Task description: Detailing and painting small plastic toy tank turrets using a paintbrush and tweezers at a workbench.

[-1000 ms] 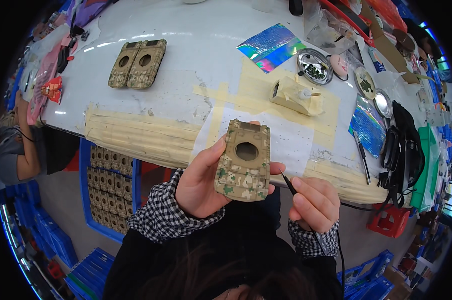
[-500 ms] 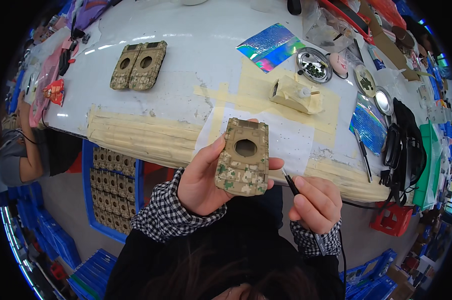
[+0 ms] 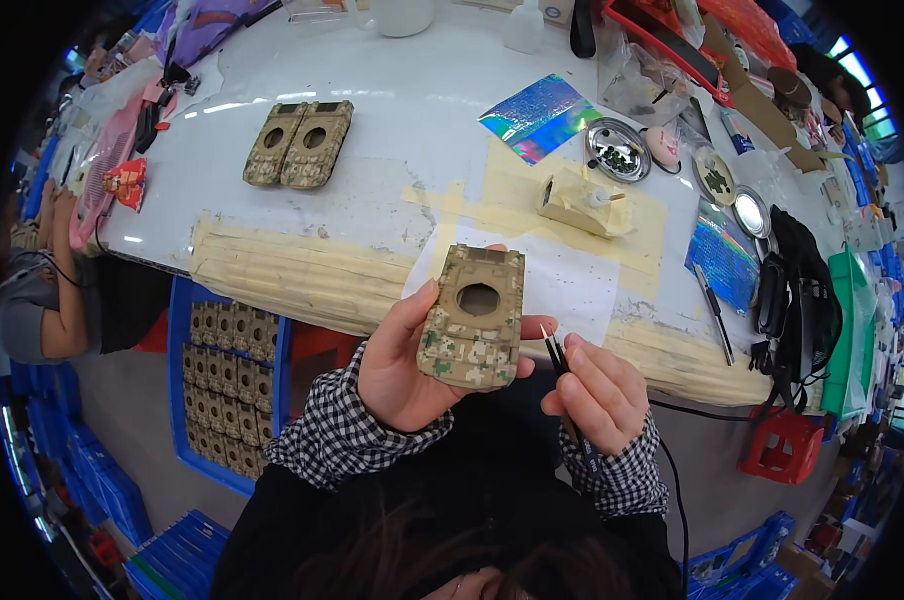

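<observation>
Head view: left hand [image 3: 400,378] palm-up, grip around camouflage hull [image 3: 472,338]; right hand [image 3: 604,400] near, grip pinching tweezers [image 3: 559,361].

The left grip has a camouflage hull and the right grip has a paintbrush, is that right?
Not quite: the head view shows the right grip has black tweezers, not a paintbrush. The left grip does have a camouflage hull.

White jug [image 3: 402,14] cropped at top, underside of camouflage hull [image 3: 472,338] hidden, dark bits [image 3: 618,157] too small to tell
</observation>
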`<state>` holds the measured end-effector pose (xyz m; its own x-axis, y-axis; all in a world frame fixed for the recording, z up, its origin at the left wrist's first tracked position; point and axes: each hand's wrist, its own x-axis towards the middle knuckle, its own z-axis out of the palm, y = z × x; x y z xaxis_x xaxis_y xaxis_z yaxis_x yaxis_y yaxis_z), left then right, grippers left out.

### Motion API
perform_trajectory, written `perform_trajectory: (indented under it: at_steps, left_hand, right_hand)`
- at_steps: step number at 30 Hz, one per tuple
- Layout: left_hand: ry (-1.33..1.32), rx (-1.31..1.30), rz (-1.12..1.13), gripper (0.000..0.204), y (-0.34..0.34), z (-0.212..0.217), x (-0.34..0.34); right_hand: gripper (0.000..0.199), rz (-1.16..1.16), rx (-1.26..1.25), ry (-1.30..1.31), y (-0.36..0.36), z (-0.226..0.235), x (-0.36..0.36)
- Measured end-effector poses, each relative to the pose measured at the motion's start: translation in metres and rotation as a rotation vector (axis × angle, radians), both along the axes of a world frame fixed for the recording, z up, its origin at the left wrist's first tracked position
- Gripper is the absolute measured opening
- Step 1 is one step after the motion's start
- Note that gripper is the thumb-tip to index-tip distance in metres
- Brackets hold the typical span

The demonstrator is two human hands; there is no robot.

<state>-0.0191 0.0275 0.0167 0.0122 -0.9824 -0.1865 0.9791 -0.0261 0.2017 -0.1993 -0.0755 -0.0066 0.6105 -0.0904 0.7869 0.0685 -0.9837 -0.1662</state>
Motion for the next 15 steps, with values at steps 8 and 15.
perform_trajectory:
  at_steps: [8,15]
  left_hand:
    - [0.050,-0.046,-0.010,0.062,0.009,0.000,0.000]
    - [0.110,-0.093,-0.012,0.062,0.016,-0.007,0.001]
  right_hand:
    - [0.031,-0.028,-0.001,-0.010,0.006,-0.006,0.002]
    - [0.035,-0.018,0.037,-0.011,0.008,-0.008,0.004]
